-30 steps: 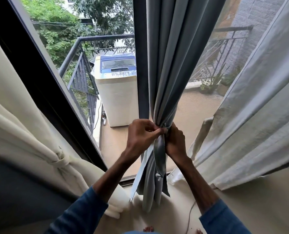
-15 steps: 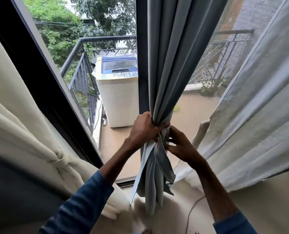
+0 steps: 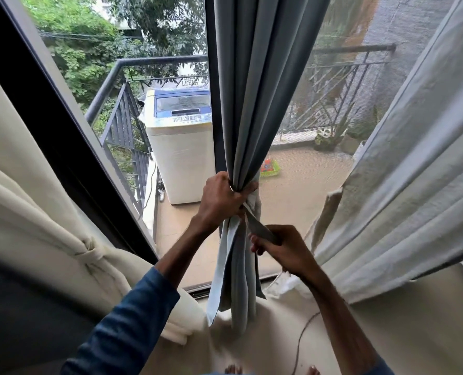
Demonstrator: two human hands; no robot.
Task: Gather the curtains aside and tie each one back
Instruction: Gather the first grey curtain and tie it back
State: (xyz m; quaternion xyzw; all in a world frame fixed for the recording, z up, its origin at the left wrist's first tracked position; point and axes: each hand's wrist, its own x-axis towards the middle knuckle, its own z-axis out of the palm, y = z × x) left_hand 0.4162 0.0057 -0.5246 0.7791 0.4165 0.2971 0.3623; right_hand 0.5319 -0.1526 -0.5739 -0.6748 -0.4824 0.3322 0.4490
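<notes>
a: where does your grip sit?

b: at the centre of the frame. your left hand (image 3: pixel 222 201) is curled tight round the bunched grey curtain (image 3: pixel 257 90), thumb laid across the folds, squeezing them into one narrow neck. your right hand (image 3: pixel 284 247), just below and to the right of it, pinches a narrow grey strip (image 3: pixel 260 228) inside closed fingers.

a: how does that strip run?

b: taut and on a slant, from under your left fist down and to the right into your right fist. whether it passes round the back of the bundle cannot be told.

a: and the curtain itself?

b: its long axis is close to upright. it comes in at the top centre edge, narrows down to your left hand, then hangs loose below it, hem pointing at the bottom of the frame.

a: what lies around it?

b: at the lower left, a cream curtain (image 3: pixel 35 198) is gathered with a knotted band (image 3: pixel 89 253) round it. down the right side a pale grey curtain (image 3: pixel 414 171) spreads slantwise. through the glass, left of centre, a white washing machine (image 3: pixel 181 158) stands beside a dark railing (image 3: pixel 111 77).
</notes>
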